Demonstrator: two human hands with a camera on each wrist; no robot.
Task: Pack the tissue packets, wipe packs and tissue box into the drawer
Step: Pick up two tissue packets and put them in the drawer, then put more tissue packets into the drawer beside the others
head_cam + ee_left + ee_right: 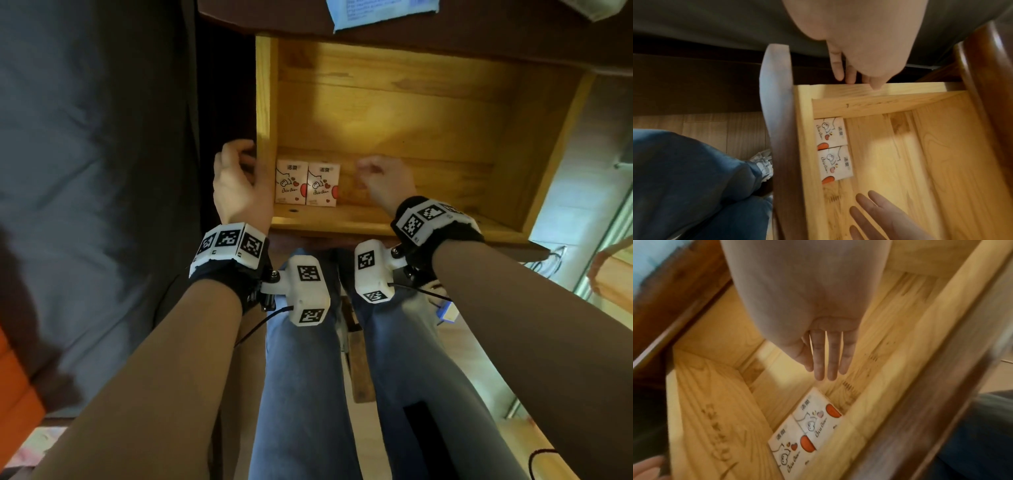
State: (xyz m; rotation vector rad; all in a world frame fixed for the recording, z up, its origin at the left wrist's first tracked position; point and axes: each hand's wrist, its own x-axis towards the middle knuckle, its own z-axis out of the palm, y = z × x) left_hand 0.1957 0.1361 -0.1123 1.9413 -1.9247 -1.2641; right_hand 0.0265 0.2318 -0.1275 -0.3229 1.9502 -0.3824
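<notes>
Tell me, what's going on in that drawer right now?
Left hand on drawer side wall, right hand open inside. Two tissue packets in near-left corner. Nothing blocking.

We see warm light pooled on the drawer [394, 113] floor, with daylight glare at three o'clock in the head view. The nine o'clock side lies dim. Both wrist views are smeared by motion blur, and edges bend from wide-angle distortion.
</notes>
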